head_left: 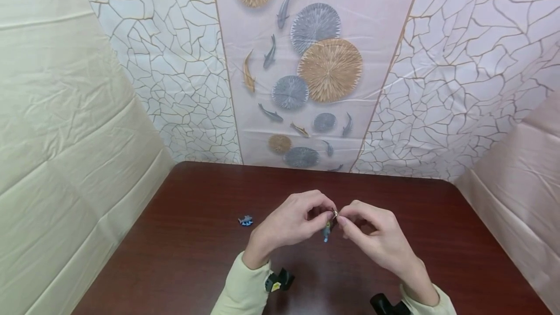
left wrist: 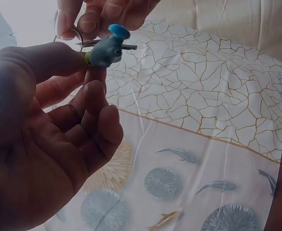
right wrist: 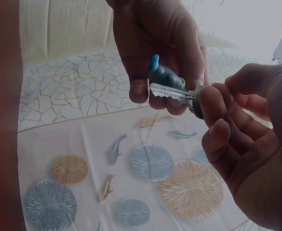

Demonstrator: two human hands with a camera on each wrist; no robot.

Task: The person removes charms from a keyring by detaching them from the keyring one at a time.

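Observation:
Both hands meet above the table around a small keychain. My left hand [head_left: 293, 218] pinches a grey-blue animal figurine [left wrist: 107, 52] with a bright blue tip and a yellow-green base. Opposite it, my right hand [head_left: 380, 237] pinches a thin metal key ring [left wrist: 73, 32] between thumb and fingers. A silver key [right wrist: 167, 92] with a toothed blade lies beside the figurine, its head close to the right fingertips. Fingers partly hide how ring, key and figurine join.
Left of the hands, a small blue fish-like toy [head_left: 246, 220] lies on the dark reddish-brown table [head_left: 183, 256]. Patterned cloth [head_left: 323, 125] hangs behind the table's far edge, with plain cream cloth [head_left: 65, 159] along the left.

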